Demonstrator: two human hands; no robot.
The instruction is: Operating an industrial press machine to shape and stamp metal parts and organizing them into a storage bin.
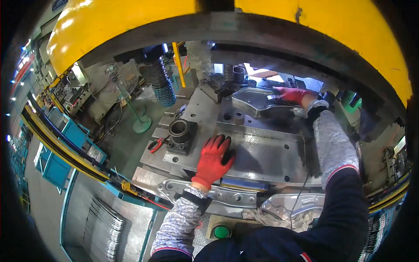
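Looks like the metal part [255,99] is on the block [270,127] above centre, hands not clear yet: right hand [291,95] at its end, can't tell the grip, left hand [214,160] fingers spread over the plate [267,150].

Red-gloved left grip [214,159] over steel plate [266,153]; red-gloved right grip [289,95] at silver bracket [251,99]
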